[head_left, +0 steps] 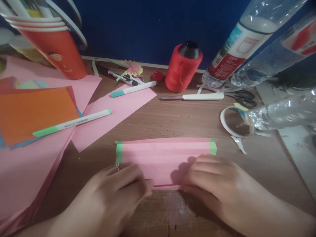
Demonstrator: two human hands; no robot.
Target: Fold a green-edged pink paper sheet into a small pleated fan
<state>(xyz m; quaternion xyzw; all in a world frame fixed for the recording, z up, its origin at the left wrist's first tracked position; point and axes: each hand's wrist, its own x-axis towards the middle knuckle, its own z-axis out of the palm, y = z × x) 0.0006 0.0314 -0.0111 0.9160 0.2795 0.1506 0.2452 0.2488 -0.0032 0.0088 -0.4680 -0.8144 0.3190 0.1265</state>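
Observation:
A pink paper strip with green ends lies on the wooden table in front of me, creased lengthwise, its near edge folded. My left hand, with a ring on one finger, grips the paper's near left part, thumb and fingers closed on the edge. On the near right part, my right hand pinches the same edge, fingers bent over the paper. The paper's near corners are hidden under the hands.
Left are pink sheets, orange paper, a green marker and a red cup. Behind stand a red thread spool and a white-handled knife. To the right are a tape roll and plastic bottles.

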